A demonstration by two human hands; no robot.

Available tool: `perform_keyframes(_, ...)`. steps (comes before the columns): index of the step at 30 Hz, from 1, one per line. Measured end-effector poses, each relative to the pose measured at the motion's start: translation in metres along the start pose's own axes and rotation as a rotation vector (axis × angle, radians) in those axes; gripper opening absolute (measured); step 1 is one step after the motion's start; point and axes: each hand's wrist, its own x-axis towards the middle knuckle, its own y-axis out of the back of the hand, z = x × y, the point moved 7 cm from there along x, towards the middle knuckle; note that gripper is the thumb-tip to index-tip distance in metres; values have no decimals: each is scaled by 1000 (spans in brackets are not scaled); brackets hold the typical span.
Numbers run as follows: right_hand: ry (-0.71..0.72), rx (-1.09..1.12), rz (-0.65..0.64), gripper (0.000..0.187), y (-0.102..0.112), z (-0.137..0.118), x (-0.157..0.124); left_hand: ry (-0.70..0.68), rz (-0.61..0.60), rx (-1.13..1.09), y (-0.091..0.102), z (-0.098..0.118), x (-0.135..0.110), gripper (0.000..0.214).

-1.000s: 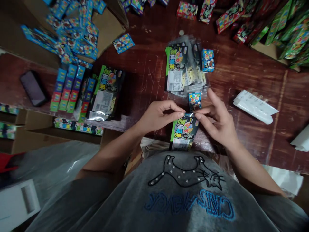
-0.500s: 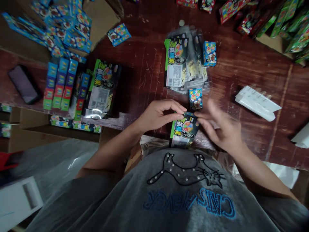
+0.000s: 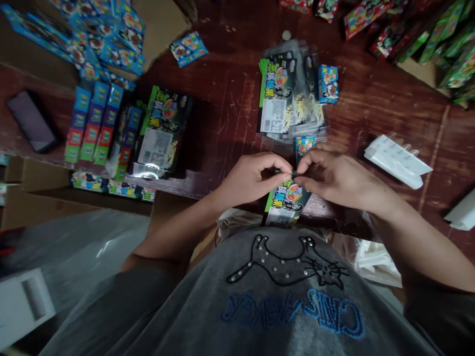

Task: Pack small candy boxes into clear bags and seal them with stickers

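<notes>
A black-and-green candy package (image 3: 289,198) with a white label is at the table's front edge, close against my shirt. At its top edge, my left hand (image 3: 256,175) is closed, thumb and forefinger pinching the package. My right hand (image 3: 336,178) pinches the same edge from the other side, its fingertips meeting those of the left. Just beyond the fingers is a small blue candy box (image 3: 304,143), partly hidden by my right hand. Behind it lies a pile of flat black-and-green packages (image 3: 276,94) in clear plastic, with another small blue box (image 3: 328,84) beside them.
On the left are filled packages (image 3: 163,128), several on edge, and a phone (image 3: 33,121). A carton (image 3: 163,29) of blue boxes stands at the back left, with a loose blue box (image 3: 188,48) nearby. Green boxes (image 3: 456,64) fill the back right. White plastic packaging (image 3: 397,160) lies right.
My right hand has moved left and inward to the package's top edge and now pinches there, covering part of the small blue box. The camera view has shifted slightly.
</notes>
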Motion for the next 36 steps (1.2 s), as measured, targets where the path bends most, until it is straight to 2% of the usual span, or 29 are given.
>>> perform_keyframes(3,114,-113,124,22,1,-10,-3,21,39,-1,5,-1,-5,7)
perform_keyframes(6,253,-216,226,15,-4,-17,-7,47,43,-8,12,-7,-12,9)
perform_keyframes(8,324,-234,216,14,-11,-18,-4,53,47,-35,19,-11,-22,13)
perform_keyframes(10,327,-196,157,18,-18,-15,9,33,82,-22,24,-10,-36,22)
perform_keyframes(12,270,-111,91,22,-24,-11,34,33,172,115,30,-3,-53,43)
perform_keyframes(13,239,-48,94,24,-24,-12,50,51,231,228,33,2,-61,61)
perform_keyframes(15,217,118,162,30,-24,-20,92,134,337,489,42,9,-72,96)
perform_keyframes(16,223,201,200,32,-26,-28,116,187,380,612,50,11,-74,104)
perform_keyframes(19,267,319,232,35,-42,-59,181,357,496,884,90,1,-70,96)
perform_keyframes(21,272,294,252,43,-51,-76,205,441,574,956,128,-13,-66,91)
perform_keyframes(22,283,254,262,49,-52,-80,207,471,601,959,145,-21,-65,89)
perform_keyframes(24,333,137,296,57,-45,-77,191,508,608,950,174,-34,-65,81)
perform_keyframes(27,340,-79,415,56,-15,-40,133,513,564,999,195,-42,-70,65)
perform_keyframes(30,99,-281,584,60,18,19,75,440,589,1010,195,-38,-65,65)
perform_keyframes(32,-77,-374,628,69,28,48,61,330,573,938,175,-34,-41,69)
perform_keyframes(34,-170,-423,611,77,27,61,74,203,496,781,141,-34,2,68)
perform_keyframes(36,-236,-445,563,83,21,61,106,155,409,540,106,-45,55,65)
